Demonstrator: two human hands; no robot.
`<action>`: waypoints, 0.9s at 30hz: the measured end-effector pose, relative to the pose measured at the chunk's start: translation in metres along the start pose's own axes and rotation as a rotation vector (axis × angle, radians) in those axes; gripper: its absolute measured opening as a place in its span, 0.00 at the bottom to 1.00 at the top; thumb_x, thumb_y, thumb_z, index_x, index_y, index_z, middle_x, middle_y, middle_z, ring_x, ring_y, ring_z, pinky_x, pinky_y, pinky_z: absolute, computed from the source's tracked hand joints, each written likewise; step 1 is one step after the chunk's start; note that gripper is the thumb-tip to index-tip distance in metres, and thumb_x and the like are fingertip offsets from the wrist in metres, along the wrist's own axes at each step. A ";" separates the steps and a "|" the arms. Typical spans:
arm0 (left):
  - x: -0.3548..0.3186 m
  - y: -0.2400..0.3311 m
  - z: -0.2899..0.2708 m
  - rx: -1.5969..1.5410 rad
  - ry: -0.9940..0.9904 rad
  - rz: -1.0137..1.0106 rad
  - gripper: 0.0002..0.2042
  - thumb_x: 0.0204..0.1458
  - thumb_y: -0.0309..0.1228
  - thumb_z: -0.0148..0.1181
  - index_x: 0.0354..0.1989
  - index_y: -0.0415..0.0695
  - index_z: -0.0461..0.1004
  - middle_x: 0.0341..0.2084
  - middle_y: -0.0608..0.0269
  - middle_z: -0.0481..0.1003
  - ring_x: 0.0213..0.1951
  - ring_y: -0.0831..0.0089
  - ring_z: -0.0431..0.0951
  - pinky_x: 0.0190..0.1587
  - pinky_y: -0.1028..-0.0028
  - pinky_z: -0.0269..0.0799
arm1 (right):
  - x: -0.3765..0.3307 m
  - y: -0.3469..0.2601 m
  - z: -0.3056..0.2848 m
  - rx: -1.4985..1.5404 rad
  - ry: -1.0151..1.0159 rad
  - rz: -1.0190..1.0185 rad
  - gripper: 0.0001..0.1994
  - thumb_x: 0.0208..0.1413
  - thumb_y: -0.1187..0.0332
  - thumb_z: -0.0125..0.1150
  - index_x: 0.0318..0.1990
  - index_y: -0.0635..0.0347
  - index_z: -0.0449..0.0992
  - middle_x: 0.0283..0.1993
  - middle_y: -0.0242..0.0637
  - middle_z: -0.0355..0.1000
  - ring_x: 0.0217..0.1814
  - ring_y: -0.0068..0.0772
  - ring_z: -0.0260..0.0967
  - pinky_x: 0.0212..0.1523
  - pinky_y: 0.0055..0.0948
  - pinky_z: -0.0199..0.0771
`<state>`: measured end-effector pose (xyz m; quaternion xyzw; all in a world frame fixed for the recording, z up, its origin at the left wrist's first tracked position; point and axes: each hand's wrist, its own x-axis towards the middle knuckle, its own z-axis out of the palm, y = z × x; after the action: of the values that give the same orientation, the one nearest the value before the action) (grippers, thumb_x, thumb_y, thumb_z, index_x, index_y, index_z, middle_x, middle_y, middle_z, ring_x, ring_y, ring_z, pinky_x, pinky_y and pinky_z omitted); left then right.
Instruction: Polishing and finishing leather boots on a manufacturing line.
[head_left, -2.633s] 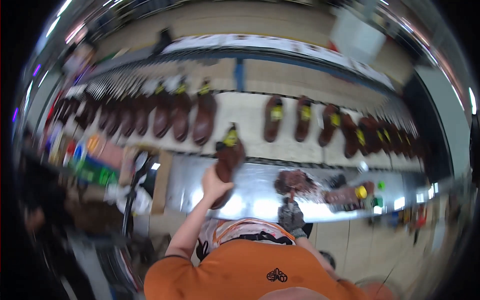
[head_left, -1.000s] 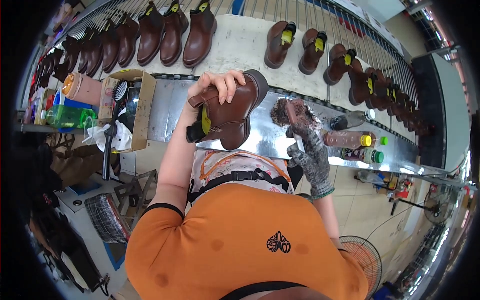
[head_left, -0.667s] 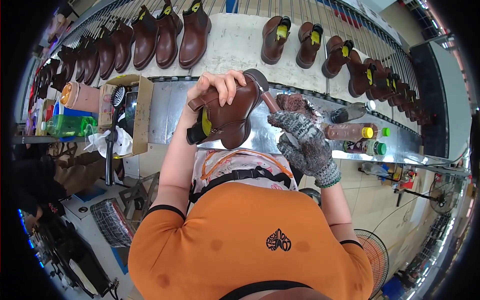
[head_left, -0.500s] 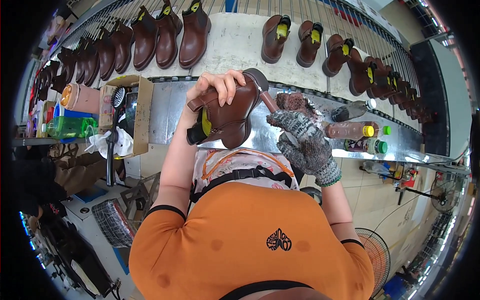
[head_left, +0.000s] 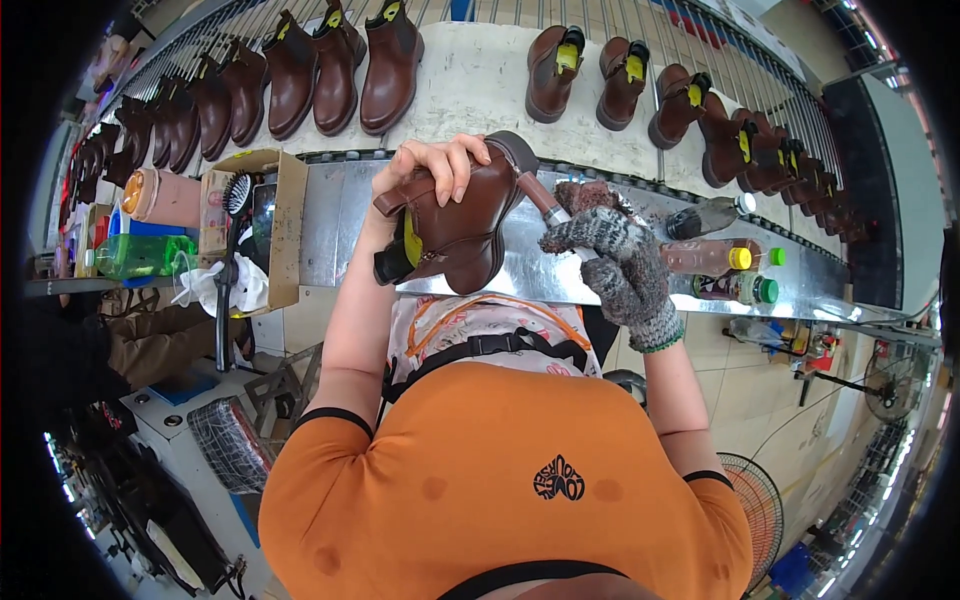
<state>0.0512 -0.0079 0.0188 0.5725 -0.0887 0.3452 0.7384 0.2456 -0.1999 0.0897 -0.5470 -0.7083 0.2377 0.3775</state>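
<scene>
One brown ankle boot (head_left: 465, 225), held up over the metal surface (head_left: 335, 215). Long axis slants: open top, yellow lining (head_left: 412, 245) showing, faces lower left; dark sole edge (head_left: 515, 152) at upper right (toe end foreshortened, its direction hard to read). Left grip (head_left: 435, 168), bare, clasped over the upper with fingers curled across it. Right grip (head_left: 610, 255), in a grey knitted glove (head_left: 655, 318), closed around a reddish-brown hand tool (head_left: 538, 193) (exact kind unclear); tool points up and left, tip at the boot beside its sole. Crumbly brown mass (head_left: 580, 195) on the surface just beyond the glove. Capped bottles (head_left: 705, 257) farther right. Similar boots (head_left: 390, 75) stand in rows on the pale conveyor (head_left: 475, 90).
</scene>
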 end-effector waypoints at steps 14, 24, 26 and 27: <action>-0.044 -0.007 -0.089 -0.323 0.297 0.107 0.31 0.60 0.54 0.32 0.18 0.43 0.72 0.24 0.62 0.68 0.51 0.60 0.63 0.61 0.61 0.48 | 0.009 0.080 0.116 0.255 0.140 -0.085 0.19 0.60 0.60 0.37 0.39 0.54 0.78 0.35 0.35 0.74 0.29 0.35 0.68 0.34 0.31 0.67; -0.065 -0.012 -0.117 -0.364 0.340 0.108 0.30 0.59 0.55 0.33 0.21 0.43 0.71 0.26 0.61 0.68 0.52 0.61 0.62 0.61 0.63 0.49 | 0.008 0.085 0.126 0.225 -0.006 0.123 0.25 0.61 0.51 0.32 0.39 0.53 0.79 0.38 0.37 0.75 0.31 0.35 0.72 0.37 0.29 0.70; -0.064 -0.011 -0.113 -0.414 0.375 0.096 0.30 0.59 0.56 0.34 0.22 0.43 0.72 0.27 0.61 0.68 0.52 0.61 0.62 0.60 0.63 0.50 | 0.007 0.086 0.126 0.246 -0.032 0.173 0.26 0.60 0.50 0.32 0.38 0.54 0.79 0.38 0.37 0.76 0.31 0.35 0.72 0.37 0.30 0.70; -0.063 -0.010 -0.113 -0.414 0.376 0.093 0.30 0.59 0.56 0.34 0.22 0.43 0.72 0.27 0.61 0.68 0.52 0.61 0.62 0.60 0.63 0.50 | 0.007 0.085 0.125 0.248 -0.031 0.163 0.26 0.60 0.49 0.33 0.38 0.55 0.79 0.38 0.38 0.76 0.33 0.35 0.73 0.38 0.30 0.71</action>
<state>-0.0195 0.0674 -0.0597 0.3306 -0.0450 0.4536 0.8264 0.1960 -0.1591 -0.0475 -0.5480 -0.6326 0.3618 0.4105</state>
